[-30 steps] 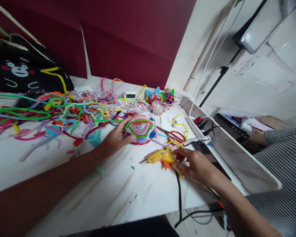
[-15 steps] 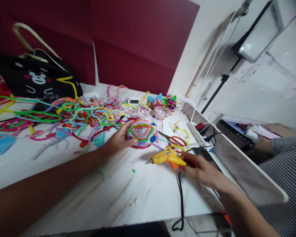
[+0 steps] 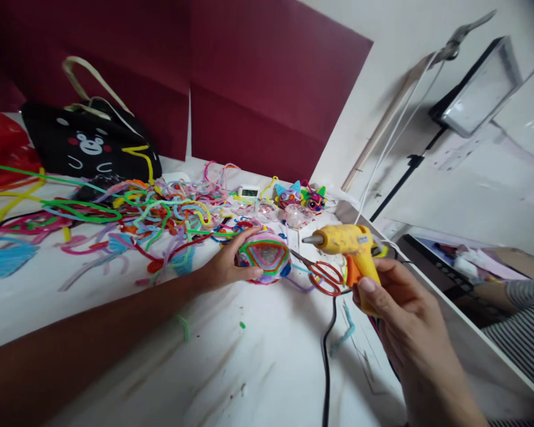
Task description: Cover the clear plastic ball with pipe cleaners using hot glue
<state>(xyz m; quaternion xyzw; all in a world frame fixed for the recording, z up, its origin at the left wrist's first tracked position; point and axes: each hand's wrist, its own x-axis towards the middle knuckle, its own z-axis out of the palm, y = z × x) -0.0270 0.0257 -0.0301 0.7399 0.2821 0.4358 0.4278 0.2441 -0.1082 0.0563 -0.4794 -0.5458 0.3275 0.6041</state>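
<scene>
My left hand (image 3: 231, 261) grips a round ball decorated with coloured pipe cleaners (image 3: 271, 244) by its left side, thumb in front. Bands of pink, green, orange and blue ring a see-through patch on it. In my right hand (image 3: 409, 302) a yellow hot glue gun (image 3: 345, 240) is held by its handle, raised above the table, its metal nozzle pointing left toward the ball but apart from it. The gun's orange trigger shows in front of the fingers. Scissors with orange handles (image 3: 327, 279) lie between the ball and the gun.
A heap of pipe cleaners (image 3: 160, 207) spreads over the left of the white table (image 3: 196, 367). Behind stand a black bag (image 3: 89, 145), a small digital clock (image 3: 249, 192) and decorated animal heads (image 3: 314, 198). A black cord (image 3: 327, 356) hangs below the gun. Another person's striped sleeve (image 3: 527, 314) is at right.
My right hand has lifted the glue gun and tipped it more upright, bringing it closer to the camera. The ball has turned slightly in my left hand. The view has shifted a little.
</scene>
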